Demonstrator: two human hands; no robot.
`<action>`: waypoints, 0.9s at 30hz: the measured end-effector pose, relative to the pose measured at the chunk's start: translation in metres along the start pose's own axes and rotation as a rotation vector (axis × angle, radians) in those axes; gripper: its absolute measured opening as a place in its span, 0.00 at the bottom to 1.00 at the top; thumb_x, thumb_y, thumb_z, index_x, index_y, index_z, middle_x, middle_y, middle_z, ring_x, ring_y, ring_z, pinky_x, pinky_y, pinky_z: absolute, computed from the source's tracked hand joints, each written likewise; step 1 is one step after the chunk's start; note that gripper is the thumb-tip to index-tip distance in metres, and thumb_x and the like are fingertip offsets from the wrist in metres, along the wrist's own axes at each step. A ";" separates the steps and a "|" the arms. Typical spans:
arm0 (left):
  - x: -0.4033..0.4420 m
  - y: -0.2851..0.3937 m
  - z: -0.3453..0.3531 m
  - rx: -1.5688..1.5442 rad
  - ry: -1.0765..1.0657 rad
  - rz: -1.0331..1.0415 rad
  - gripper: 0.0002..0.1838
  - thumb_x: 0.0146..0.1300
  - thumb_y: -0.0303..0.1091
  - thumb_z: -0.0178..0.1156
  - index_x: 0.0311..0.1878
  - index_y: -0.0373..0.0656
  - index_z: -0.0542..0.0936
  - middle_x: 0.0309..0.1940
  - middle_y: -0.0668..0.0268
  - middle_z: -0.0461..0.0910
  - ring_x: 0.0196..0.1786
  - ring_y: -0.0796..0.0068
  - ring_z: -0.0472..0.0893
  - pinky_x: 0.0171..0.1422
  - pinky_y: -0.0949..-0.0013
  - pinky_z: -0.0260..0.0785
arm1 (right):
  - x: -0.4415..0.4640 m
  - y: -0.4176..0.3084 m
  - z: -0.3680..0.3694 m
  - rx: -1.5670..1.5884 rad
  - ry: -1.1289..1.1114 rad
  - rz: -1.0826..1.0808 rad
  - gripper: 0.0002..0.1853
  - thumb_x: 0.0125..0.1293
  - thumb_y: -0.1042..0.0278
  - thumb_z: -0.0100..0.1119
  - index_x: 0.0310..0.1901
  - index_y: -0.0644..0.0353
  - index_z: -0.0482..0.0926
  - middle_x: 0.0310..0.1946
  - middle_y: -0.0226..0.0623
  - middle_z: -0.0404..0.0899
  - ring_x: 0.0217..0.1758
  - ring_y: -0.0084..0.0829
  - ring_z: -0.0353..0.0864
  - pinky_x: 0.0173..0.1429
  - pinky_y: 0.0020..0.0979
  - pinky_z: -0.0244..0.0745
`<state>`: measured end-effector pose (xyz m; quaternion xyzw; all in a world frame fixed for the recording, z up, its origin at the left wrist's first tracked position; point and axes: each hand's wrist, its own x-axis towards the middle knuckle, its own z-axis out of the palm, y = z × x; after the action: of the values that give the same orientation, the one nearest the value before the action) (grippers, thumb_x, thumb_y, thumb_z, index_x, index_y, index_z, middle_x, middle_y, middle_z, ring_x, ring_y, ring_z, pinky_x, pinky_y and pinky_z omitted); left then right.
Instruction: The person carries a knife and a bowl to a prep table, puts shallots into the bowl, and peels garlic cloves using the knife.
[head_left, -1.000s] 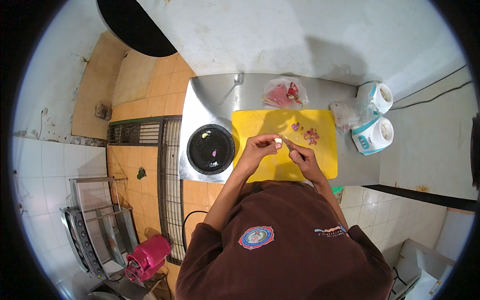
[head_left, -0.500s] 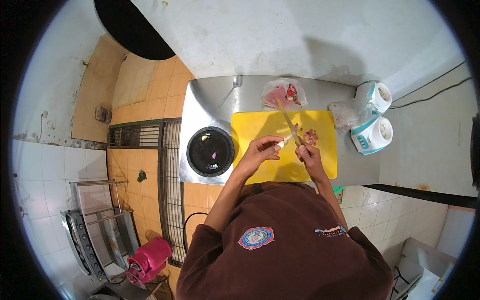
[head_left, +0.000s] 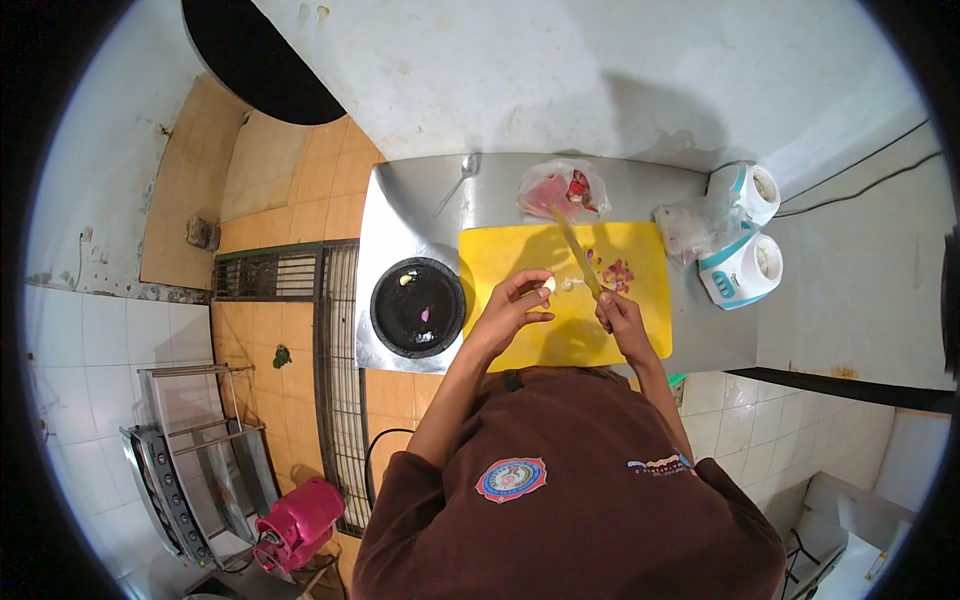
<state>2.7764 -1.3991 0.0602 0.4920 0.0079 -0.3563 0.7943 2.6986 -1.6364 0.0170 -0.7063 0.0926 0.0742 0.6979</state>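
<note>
Between the thumb and fingertips of my left hand [head_left: 518,308] is a small white garlic clove [head_left: 549,284], held over the yellow cutting board [head_left: 500,250]. My right hand [head_left: 622,322] grips a knife [head_left: 577,252] by its handle, the blade slanting up and to the left across the board. White peelings [head_left: 572,284] lie on the board between my hands. Reddish-purple skins or pieces [head_left: 617,274] are scattered just beyond my right hand. Left of the board sits a round black stone mortar [head_left: 418,325] with a yellowish piece [head_left: 406,281] and a purple piece [head_left: 425,315] in it.
A plastic bag [head_left: 563,190] with red chillies stands behind the board. A spoon [head_left: 458,184] lies at the back left of the metal table [head_left: 400,220]. Two white-and-teal appliance bases [head_left: 742,268] and a clear plastic bag [head_left: 690,232] are at the right.
The garlic clove and my left hand have shifted slightly left, away from the knife. White peelings now show on the board between my hands. The knife stays in my right hand.
</note>
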 end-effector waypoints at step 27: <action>0.011 -0.022 -0.008 -0.242 -0.082 0.045 0.18 0.72 0.25 0.57 0.64 0.39 0.73 0.54 0.62 0.80 0.55 0.67 0.82 0.61 0.60 0.79 | -0.013 -0.073 0.043 -0.022 -0.173 -0.131 0.28 0.71 0.67 0.58 0.72 0.61 0.69 0.41 0.30 0.77 0.37 0.18 0.69 0.46 0.26 0.69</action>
<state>2.7742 -1.4049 0.0350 0.3778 0.0072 -0.3544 0.8553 2.7042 -1.5923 0.0906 -0.7095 -0.0151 0.0901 0.6987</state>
